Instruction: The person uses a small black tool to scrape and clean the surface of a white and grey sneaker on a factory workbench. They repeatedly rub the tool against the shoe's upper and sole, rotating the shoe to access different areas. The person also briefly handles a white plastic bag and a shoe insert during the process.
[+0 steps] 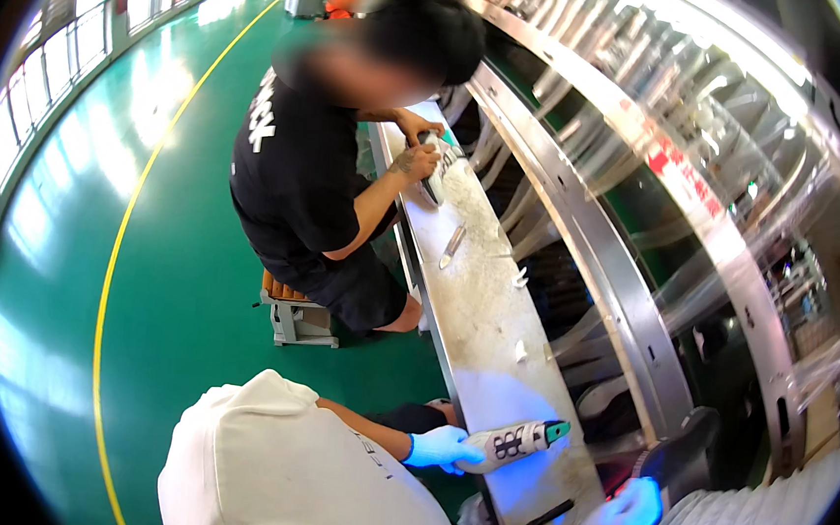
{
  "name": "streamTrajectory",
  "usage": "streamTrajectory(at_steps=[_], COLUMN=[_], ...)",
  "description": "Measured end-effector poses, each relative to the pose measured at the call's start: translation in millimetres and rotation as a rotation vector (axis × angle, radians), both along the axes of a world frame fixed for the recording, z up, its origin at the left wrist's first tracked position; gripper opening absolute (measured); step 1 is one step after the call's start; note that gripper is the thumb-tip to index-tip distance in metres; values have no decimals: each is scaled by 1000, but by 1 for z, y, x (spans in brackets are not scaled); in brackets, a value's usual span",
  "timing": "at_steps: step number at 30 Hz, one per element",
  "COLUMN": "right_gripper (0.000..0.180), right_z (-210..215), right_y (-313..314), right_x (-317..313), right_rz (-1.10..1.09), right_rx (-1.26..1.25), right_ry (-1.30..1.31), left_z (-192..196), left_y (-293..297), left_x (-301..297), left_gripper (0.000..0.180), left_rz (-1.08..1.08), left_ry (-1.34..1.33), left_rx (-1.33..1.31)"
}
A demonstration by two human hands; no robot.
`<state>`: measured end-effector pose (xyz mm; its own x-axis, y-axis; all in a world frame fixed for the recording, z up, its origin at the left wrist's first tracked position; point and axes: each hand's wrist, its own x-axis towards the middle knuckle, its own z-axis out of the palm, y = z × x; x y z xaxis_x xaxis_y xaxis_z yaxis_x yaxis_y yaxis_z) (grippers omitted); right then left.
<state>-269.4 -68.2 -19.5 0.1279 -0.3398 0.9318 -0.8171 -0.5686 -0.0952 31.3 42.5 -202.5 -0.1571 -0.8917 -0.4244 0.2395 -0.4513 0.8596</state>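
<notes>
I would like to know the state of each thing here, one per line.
Near shoe, gripped at one end by the left hand
Right hand, gloved; whether it holds anything is unclear
Black slim tool, lying on the bench
Metallic tool, lying further along the bench
Far shoe, in the co-worker's hands
Bench, partly blue-lit

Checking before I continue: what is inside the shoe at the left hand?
A green piece shows at the end of the white shoe away from the left hand. The shoe covers the rest of its inside, so anything deeper cannot be seen.
</notes>
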Motion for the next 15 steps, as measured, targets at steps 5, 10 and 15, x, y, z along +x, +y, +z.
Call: streamTrajectory(at_steps=[5,10,15], right_gripper=[10,46,68], right_z=[-116,-177,-206], right_y=[105,156,154], right_x=[41,62,58], right_rz=[103,79,-107], right_rx=[255,586,756], right_ry=[106,7,-44], left_z=[8,24,-13], left_y=[27,34,-17], left_x=[21,60,34], left_gripper=[60,83,72], left_rz=[78,-28,0], left_ry=[-178,-896,-1145], left_rx=[-49,-1039,-1415])
